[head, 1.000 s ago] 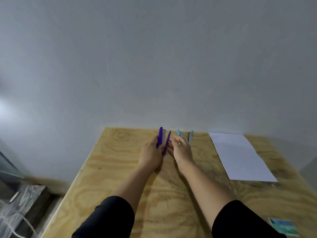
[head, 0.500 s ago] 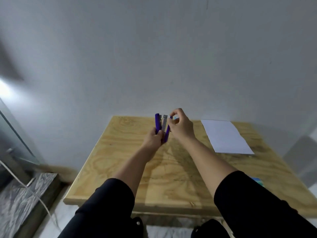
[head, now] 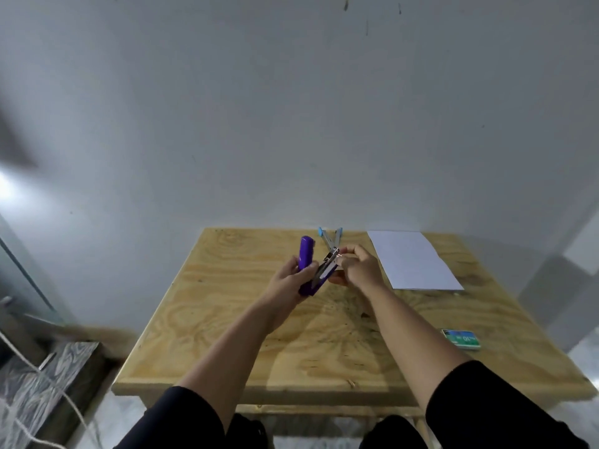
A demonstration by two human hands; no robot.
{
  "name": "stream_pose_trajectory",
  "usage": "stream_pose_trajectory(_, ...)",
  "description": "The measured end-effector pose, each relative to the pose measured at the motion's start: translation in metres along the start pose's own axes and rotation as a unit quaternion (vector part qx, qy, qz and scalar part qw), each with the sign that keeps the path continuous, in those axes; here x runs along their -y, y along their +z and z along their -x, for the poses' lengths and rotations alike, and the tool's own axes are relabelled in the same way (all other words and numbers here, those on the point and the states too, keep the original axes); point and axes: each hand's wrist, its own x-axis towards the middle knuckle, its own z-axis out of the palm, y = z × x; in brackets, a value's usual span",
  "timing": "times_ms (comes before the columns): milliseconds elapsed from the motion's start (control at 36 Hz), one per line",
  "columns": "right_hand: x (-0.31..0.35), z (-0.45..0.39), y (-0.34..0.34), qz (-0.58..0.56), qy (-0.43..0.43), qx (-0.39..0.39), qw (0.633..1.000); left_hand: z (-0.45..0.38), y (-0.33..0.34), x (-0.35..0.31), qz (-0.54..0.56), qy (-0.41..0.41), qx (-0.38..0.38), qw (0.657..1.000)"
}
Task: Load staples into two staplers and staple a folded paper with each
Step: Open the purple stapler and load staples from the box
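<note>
Clasped in the left hand (head: 293, 280), the purple stapler (head: 308, 265) hangs open above the table (head: 227, 335); the right hand (head: 358, 268) pinches its metal magazine (head: 327, 265). A blue stapler (head: 330, 238) lies at twelve o'clock, paper (head: 411, 259) at two, staple box (head: 462, 338) at four.

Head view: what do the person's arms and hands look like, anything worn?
Both arms have black sleeves pushed up above the elbows, forearms bare. The left hand and right hand are bare: no gloves, rings, watch or markings visible.
</note>
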Motion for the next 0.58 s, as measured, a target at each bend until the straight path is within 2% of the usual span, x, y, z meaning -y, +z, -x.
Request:
stream_pose_trajectory(83,-0.005,0.002,-0.002,-0.011,-0.012,0.028,0.999,0.001,0.004,-0.001,0.025,-0.066,0.032,0.997)
stream_pose_trajectory(250,-0.006,-0.002,0.001,0.020,-0.025,0.053,0.998,-0.003,0.011,0.001,0.028,-0.169,0.029,0.985)
stream_pose_trajectory(361,-0.007,-0.004,0.002,0.012,-0.063,0.059,0.996,-0.002,0.008,0.000,0.105,-0.216,0.031,0.970)
stream_pose_trajectory(444,-0.009,-0.009,0.004,0.013,-0.061,0.051,0.997,0.001,0.001,-0.001,0.197,-0.259,0.061,0.944)
stream_pose_trajectory(500,-0.011,-0.011,0.006,0.010,-0.052,0.036,0.998,0.001,-0.002,0.000,0.227,-0.264,0.078,0.934)
stream_pose_trajectory(583,-0.015,-0.015,0.009,-0.029,-0.023,0.018,0.999,-0.001,-0.001,0.004,0.212,-0.234,0.072,0.946)
